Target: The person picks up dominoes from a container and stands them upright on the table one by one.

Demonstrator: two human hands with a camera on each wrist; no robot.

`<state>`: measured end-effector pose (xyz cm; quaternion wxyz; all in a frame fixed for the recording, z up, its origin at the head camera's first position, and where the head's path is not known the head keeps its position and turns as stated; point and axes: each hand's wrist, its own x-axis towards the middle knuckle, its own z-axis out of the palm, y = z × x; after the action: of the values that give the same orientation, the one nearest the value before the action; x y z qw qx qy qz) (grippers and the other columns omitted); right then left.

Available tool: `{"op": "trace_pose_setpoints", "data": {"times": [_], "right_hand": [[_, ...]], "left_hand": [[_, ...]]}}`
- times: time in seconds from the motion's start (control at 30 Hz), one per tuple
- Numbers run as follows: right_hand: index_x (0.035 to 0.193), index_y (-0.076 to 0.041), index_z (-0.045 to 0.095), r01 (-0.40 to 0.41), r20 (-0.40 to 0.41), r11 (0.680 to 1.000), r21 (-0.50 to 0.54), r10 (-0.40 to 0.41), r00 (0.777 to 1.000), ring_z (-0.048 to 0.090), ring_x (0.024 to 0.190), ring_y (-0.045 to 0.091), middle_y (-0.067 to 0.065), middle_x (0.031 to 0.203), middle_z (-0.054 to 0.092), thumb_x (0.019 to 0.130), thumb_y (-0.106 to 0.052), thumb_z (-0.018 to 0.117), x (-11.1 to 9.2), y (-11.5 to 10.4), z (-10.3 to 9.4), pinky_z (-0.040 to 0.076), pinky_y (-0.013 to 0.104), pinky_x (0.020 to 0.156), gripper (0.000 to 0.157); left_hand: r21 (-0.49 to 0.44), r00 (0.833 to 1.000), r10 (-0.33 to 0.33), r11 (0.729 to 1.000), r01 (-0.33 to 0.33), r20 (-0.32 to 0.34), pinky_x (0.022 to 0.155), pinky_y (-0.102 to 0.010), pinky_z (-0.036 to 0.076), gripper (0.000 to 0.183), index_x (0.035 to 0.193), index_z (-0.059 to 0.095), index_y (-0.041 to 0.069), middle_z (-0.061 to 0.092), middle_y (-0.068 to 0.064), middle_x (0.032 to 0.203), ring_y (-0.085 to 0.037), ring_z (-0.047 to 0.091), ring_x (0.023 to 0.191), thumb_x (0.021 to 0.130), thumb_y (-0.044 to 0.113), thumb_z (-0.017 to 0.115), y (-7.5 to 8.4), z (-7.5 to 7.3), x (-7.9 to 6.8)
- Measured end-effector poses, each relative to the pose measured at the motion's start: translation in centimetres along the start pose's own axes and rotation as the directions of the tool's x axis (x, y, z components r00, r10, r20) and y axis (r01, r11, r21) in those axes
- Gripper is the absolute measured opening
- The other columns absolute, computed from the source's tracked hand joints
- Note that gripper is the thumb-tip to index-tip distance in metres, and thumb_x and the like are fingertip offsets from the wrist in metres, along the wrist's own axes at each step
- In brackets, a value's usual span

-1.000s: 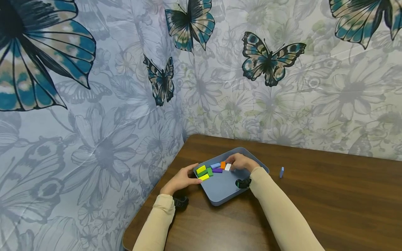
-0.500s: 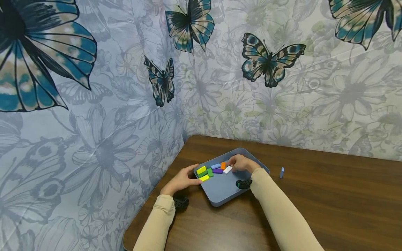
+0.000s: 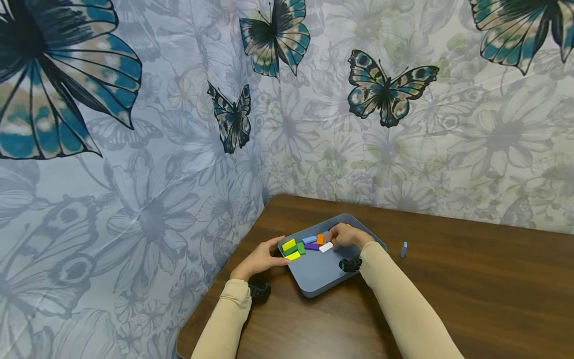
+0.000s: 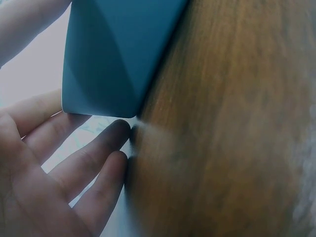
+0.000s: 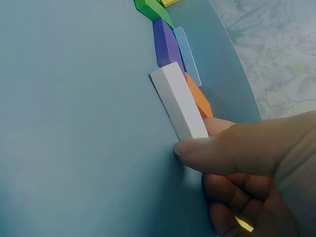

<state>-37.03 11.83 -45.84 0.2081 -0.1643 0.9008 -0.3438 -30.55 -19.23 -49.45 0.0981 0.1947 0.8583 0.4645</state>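
Note:
A grey-blue tray (image 3: 314, 279) lies on the table with several coloured blocks along its far left side. My left hand (image 3: 257, 259) rests against the tray's left end, thumb near the front and fingers farther back; in the left wrist view its fingers are fairly straight at the tray's outer corner. My right hand (image 3: 345, 235), inside the tray, pinches one end of a white block (image 5: 178, 101) between thumb and finger. Close to the white block's free end is a purple block (image 5: 167, 43), with an orange block (image 5: 199, 96) beside it. A yellow piece (image 5: 244, 224) is mostly hidden behind my right hand.
Yellow blocks (image 3: 289, 245), green blocks (image 3: 301, 248) and a light blue block (image 3: 309, 240) sit in the tray. One blue block (image 3: 404, 249) stands on the wooden table (image 3: 484, 279) to the right. Butterfly-patterned cloth walls (image 3: 314, 149) border the table's back and left.
The white block has turned from standing away from me to slanting, and shifted slightly nearer, with its end by the purple block. My left hand stays at the tray.

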Motion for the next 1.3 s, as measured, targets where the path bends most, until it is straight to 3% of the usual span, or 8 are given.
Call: {"op": "trace_pose_setpoints", "data": {"times": [0.2,0.53,0.77,1.03,1.3], "right_hand": [[0.091,-0.005,0.068,0.036,0.049,0.999,-0.028,-0.035,0.998,0.05,0.078,0.016,0.002,0.081,0.058,0.084,0.004,0.072,-0.59,-0.33,-0.43,0.042,0.026,0.073,0.012],[0.096,0.0,0.068,0.037,0.028,0.997,-0.071,-0.035,0.999,0.052,0.076,0.015,0.002,0.084,0.063,0.083,0.001,0.073,-0.6,-0.61,-0.35,0.043,0.025,0.07,0.014],[0.096,0.003,0.069,0.112,-0.005,0.994,-0.001,-0.112,0.994,0.05,0.072,0.014,0.005,0.081,0.064,0.085,0.005,0.071,-0.13,-0.15,-0.38,0.044,0.024,0.066,0.012],[0.097,0.0,0.068,0.123,-0.018,0.992,0.037,-0.122,0.992,0.048,0.072,0.014,0.003,0.083,0.062,0.086,0.001,0.073,-0.32,-0.32,-0.53,0.039,0.026,0.063,0.012],[0.102,0.002,0.069,0.131,-0.013,0.987,0.09,-0.131,0.991,0.055,0.079,0.014,0.006,0.089,0.067,0.089,-0.002,0.07,-0.61,-0.4,-0.58,0.047,0.027,0.072,0.013]], "left_hand": [[0.001,1.0,-0.003,1.0,0.003,-0.002,0.112,-0.056,0.04,0.084,0.156,0.037,0.009,0.041,-0.014,0.158,-0.042,0.043,0.141,0.087,0.033,0.078,0.0,0.16,0.06],[0.008,1.0,-0.01,1.0,0.01,-0.007,0.112,-0.056,0.04,0.084,0.156,0.036,0.009,0.04,-0.014,0.159,-0.042,0.042,0.142,0.088,0.033,0.077,0.15,0.24,0.03],[0.005,1.0,-0.005,1.0,0.005,-0.009,0.111,-0.057,0.04,0.084,0.156,0.035,0.006,0.039,-0.017,0.158,-0.044,0.042,0.141,0.088,0.032,0.077,0.16,0.25,0.06],[0.006,1.0,0.001,1.0,-0.001,-0.006,0.111,-0.058,0.04,0.086,0.156,0.035,0.007,0.039,-0.017,0.158,-0.045,0.042,0.141,0.087,0.035,0.078,0.11,0.15,0.11],[0.003,1.0,-0.005,1.0,0.005,-0.004,0.111,-0.057,0.041,0.085,0.156,0.036,0.009,0.039,-0.016,0.158,-0.044,0.042,0.141,0.087,0.035,0.078,-0.09,0.15,0.15]]}}
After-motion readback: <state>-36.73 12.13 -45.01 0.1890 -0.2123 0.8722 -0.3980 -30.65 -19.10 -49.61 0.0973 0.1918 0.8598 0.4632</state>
